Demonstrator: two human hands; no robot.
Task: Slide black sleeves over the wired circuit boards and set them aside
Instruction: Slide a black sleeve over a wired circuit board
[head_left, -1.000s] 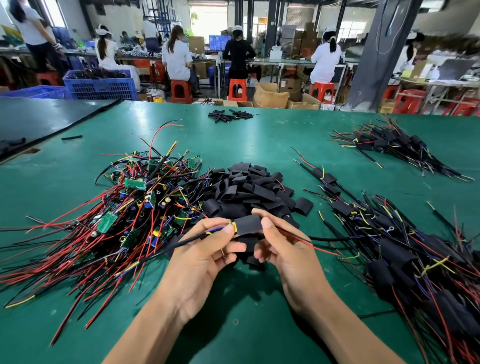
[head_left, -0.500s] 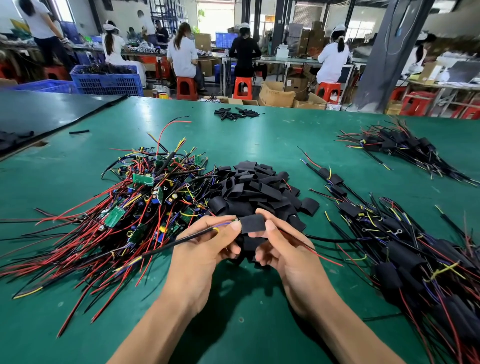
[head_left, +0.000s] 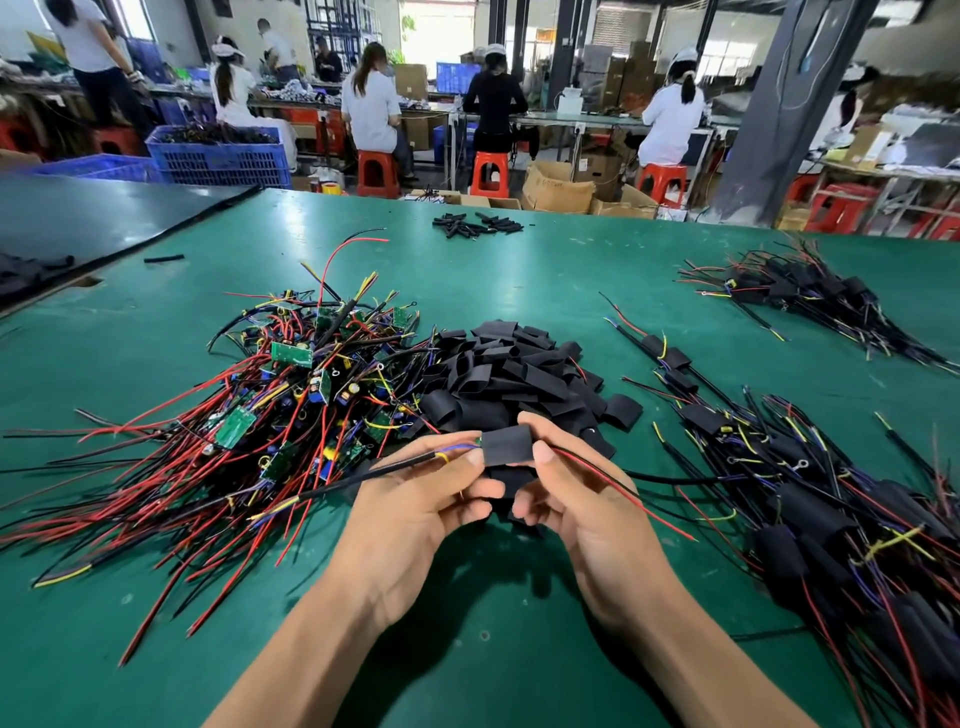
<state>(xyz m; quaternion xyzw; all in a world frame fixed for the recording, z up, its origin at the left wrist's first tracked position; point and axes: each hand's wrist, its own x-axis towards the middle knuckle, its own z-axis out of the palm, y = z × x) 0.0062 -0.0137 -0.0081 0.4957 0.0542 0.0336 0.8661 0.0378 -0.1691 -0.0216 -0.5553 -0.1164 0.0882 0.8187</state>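
Both left hand (head_left: 415, 512) and right hand (head_left: 589, 519) pinch black sleeve (head_left: 508, 446); long axis left-right.

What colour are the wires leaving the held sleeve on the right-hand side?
Red and black wires leave the sleeve; head view.

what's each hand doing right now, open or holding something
Left hand: pinches the wires at the black sleeve's left end.
Right hand: pinches the black sleeve's right end.
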